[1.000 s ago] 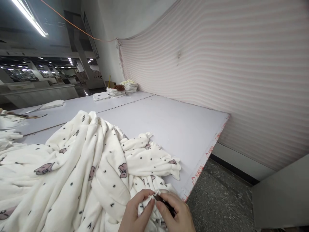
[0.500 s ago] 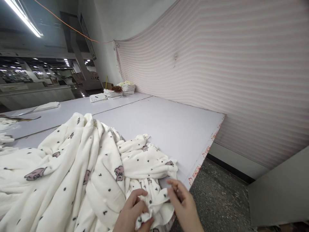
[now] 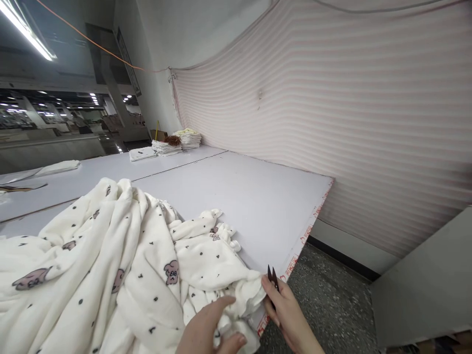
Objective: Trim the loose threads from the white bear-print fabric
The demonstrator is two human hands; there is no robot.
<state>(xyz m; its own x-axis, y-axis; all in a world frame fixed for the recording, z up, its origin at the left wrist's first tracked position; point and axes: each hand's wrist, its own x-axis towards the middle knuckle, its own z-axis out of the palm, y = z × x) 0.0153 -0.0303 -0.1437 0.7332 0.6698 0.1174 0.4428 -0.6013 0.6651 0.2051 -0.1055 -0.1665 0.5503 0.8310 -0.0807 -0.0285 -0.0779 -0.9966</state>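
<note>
L hand (image 3: 212, 330): bottom centre, thumb + fingers pinched on a fold of the fleece fabric (image 3: 121, 265).
R hand (image 3: 289, 314): closed round black snips (image 3: 273, 277), tips pointing up; fingertips touch the frilly hem.
fleece fabric: white w/ pink prints + dark specks, heaped on table (image 3: 254, 206), hem near front-R corner.
stacks (image 3: 177, 140): folded pieces, far end of table, beside striped cloth (image 3: 350, 113).

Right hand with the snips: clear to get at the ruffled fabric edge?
Probably yes. The right hand holds the snips blades-up right beside the ruffled fabric edge, with nothing between them; the left hand pinches that edge nearby.
</note>
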